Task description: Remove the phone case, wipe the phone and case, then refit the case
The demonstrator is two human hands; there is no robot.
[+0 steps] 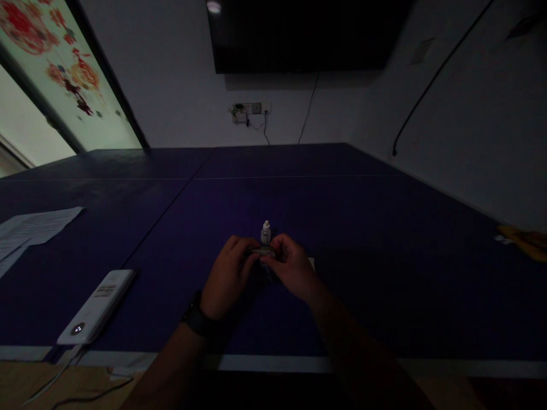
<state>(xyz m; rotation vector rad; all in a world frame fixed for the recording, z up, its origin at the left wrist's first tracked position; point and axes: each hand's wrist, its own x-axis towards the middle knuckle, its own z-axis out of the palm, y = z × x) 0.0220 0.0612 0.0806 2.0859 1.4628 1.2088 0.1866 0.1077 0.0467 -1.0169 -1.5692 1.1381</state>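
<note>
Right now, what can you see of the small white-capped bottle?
The small bottle stands upright on the dark blue table top, just beyond a grey item held between the left hand and right hand. It has a tapered white cap and a pale, plastic-looking body. Its base is hidden behind them, so contact cannot be told.

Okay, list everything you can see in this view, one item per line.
small flat object: 1, grey, between the hands, too dark to identify
small bottle: 1, white, upright just beyond the hands
table: 1, dark blue with white lines, across the middle
papers: 2 or more, white, on the table's left
power bank: 1, white, near left of the table
television: 1, black, on the far wall
wall sockets: 1 panel, pale, below the television
decorated window: 1, pale with red flowers, upper left
yellow item: 1, right edge of the table
black watch: 1, on the left wrist
left hand: 1, on the small flat object
right hand: 1, on the small flat object
</note>
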